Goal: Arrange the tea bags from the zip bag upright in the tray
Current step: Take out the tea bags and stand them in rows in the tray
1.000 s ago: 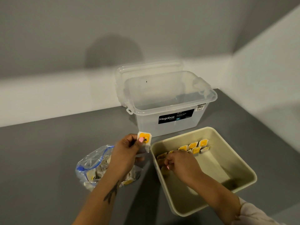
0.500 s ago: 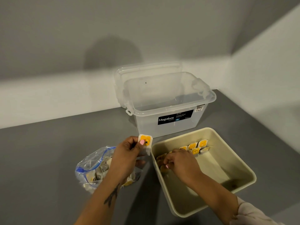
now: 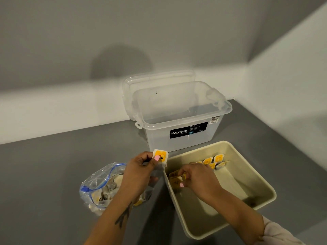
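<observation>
— Which step are you doing at this moment?

— I am in the middle of filling. My right hand (image 3: 198,179) is inside the tray (image 3: 261,184), near its left wall, and its fingers pinch one tea bag (image 3: 174,177) to set it standing at the end of the row (image 3: 212,160). That row runs along the tray's far wall, with the yellow labels up.

— And the other hand?

— My left hand (image 3: 139,172) is just outside the tray's far-left corner. It is closed on a second bag (image 3: 160,156), held upright between thumb and fingers, yellow face toward me.

— Where are the rest of the bags?

— In the zip bag (image 3: 100,186), which lies open on the table (image 3: 53,174) to the left of the tray, partly under my left wrist. Many are inside, so I judge the task is far from finished.

— What does the next move need?

— I think the right hand must let go without knocking the standing bags, because they are light and lean on each other. Then the left bag should pass over the tray's wall and go beside the last one. The clear box (image 3: 180,124) behind the tray is not used now.
</observation>
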A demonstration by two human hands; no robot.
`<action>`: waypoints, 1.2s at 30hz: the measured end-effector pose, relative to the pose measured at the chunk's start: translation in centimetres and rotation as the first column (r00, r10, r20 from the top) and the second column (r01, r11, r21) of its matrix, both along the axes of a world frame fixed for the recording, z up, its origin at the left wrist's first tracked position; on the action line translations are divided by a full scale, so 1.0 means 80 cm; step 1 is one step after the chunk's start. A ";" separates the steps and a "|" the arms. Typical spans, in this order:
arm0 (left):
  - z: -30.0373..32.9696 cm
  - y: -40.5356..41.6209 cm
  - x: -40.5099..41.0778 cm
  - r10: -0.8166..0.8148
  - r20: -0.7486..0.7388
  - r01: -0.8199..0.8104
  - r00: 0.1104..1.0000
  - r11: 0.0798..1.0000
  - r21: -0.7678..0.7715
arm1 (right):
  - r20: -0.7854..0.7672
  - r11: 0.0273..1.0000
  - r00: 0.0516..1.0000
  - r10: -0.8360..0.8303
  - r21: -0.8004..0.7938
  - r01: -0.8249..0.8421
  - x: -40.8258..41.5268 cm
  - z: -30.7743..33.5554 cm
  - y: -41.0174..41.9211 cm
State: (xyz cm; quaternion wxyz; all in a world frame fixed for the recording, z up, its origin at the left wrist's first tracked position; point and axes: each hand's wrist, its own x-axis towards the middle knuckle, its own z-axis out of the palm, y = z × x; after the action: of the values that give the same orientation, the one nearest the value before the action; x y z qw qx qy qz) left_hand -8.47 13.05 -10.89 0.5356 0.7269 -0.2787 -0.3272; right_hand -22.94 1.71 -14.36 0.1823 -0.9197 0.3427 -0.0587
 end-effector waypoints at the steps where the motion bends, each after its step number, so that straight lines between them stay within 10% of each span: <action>1: 0.000 -0.001 -0.001 -0.003 0.007 0.003 1.000 1.000 0.001 | 0.004 1.000 1.000 0.000 0.006 0.000 -0.002 0.002 0.000; 13: 0.003 -0.021 -0.020 -0.112 0.209 0.110 0.971 0.994 0.023 | 0.416 0.965 0.907 -0.062 0.257 -0.052 0.003 0.062 -0.013; 36: -0.012 -0.018 -0.015 -0.241 0.514 0.108 0.823 0.955 0.275 | -0.233 0.961 0.968 0.090 -0.237 -0.146 -0.017 0.002 -0.035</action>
State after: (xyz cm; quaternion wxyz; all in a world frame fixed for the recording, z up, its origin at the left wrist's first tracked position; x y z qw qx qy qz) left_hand -9.69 11.58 -11.83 0.3129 0.8186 -0.4439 -0.1869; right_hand -24.33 -1.13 -14.19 0.0281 -0.9551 0.2948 0.0113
